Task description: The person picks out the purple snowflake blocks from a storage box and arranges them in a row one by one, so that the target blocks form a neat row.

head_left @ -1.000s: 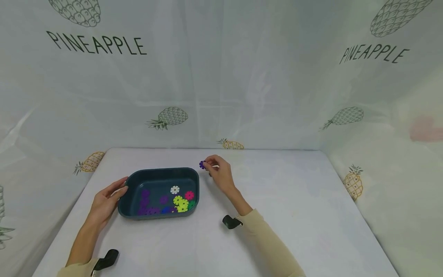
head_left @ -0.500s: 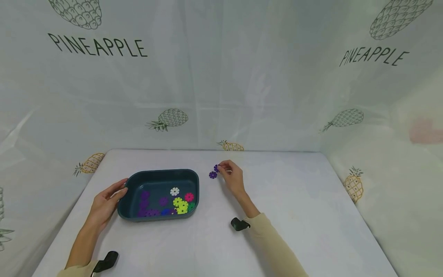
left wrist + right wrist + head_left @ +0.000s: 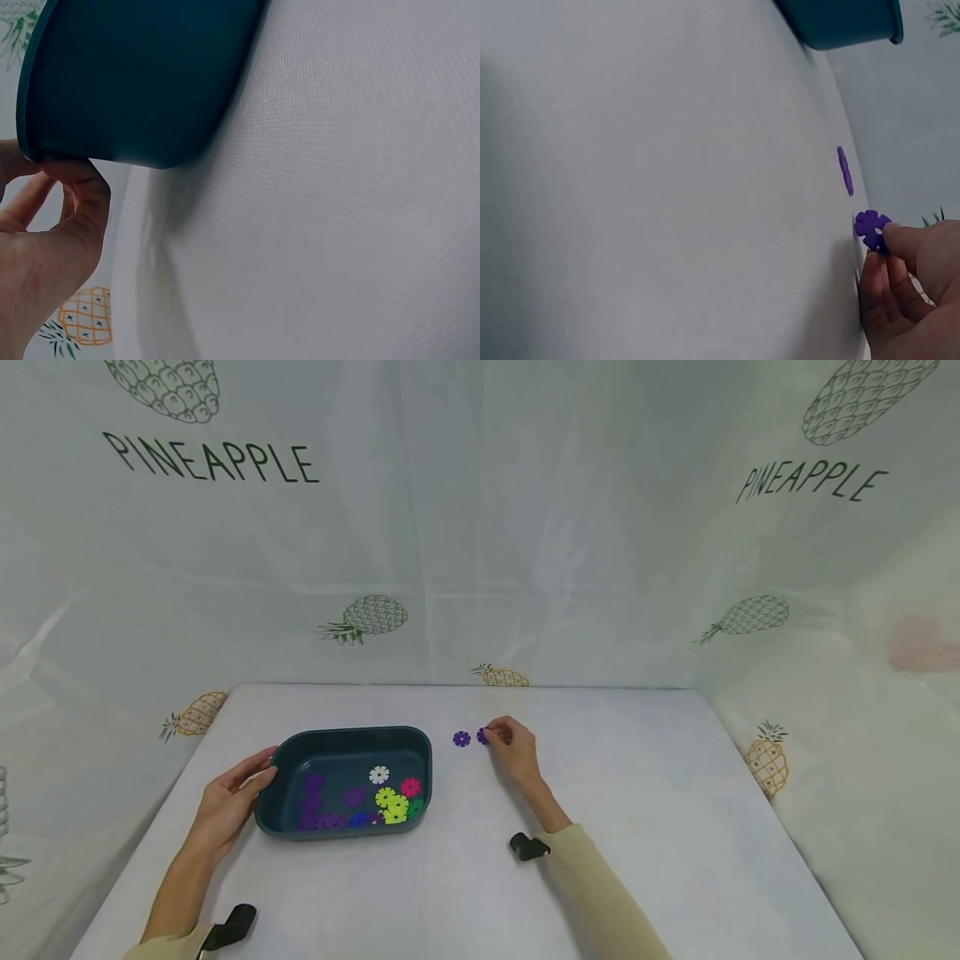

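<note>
A dark teal tray (image 3: 345, 743) stands on the white table at left of centre. My left hand (image 3: 225, 802) holds its left rim, thumb and fingers pinching the edge of the wall (image 3: 135, 82). Right of the tray, my right hand (image 3: 517, 758) pinches a purple snowflake disc (image 3: 869, 223) between thumb and fingers, close over the tabletop. A second purple snowflake disc (image 3: 461, 739) lies flat on the table between the tray and that hand. Inside the tray are several purple discs (image 3: 313, 802), yellow discs (image 3: 394, 806), a white disc (image 3: 378, 774), a pink disc (image 3: 410, 787), and blue and green ones.
The table (image 3: 645, 802) carries a smooth white cover. A pale curtain (image 3: 562, 527) printed with pineapples hangs behind and at both sides. Dark wrist cameras (image 3: 231, 927) sit at both sleeves.
My right hand has moved right with a purple disc, away from the tray. One purple disc now lies alone on the table. The left hand and tray have stayed put.
</note>
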Tool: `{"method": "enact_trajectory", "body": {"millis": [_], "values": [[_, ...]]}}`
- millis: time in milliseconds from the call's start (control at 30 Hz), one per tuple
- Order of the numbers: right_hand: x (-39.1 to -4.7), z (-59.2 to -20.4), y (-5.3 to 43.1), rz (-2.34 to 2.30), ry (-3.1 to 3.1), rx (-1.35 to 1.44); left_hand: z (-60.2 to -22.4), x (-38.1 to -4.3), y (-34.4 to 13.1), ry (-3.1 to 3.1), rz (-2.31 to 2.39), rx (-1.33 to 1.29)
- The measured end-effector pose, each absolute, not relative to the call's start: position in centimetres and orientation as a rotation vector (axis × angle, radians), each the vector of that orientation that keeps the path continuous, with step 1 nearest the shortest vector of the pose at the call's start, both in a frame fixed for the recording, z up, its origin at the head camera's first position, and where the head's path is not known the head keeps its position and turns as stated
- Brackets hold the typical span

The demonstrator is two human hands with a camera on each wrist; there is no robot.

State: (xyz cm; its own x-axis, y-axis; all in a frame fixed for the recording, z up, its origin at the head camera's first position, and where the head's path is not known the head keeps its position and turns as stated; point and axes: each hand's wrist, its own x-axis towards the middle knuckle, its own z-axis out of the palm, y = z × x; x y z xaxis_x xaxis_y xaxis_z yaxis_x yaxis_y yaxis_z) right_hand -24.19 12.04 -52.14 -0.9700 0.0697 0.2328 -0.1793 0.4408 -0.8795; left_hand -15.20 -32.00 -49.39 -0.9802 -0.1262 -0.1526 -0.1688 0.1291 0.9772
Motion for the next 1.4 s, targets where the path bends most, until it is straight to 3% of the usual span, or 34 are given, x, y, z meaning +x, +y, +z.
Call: {"method": "enact_trajectory", "body": {"millis": [833,1400], "values": [[-24.6,-51.6,11.5,1.356,-2.579,0.135,-49.1,-15.2,-31.8,2.291,2.087,-0.293],[-24.2,-46.7,7.7,1.426,-2.589,0.405,-49.2,-15.2,-32.3,2.277,2.094,-0.233]]}}
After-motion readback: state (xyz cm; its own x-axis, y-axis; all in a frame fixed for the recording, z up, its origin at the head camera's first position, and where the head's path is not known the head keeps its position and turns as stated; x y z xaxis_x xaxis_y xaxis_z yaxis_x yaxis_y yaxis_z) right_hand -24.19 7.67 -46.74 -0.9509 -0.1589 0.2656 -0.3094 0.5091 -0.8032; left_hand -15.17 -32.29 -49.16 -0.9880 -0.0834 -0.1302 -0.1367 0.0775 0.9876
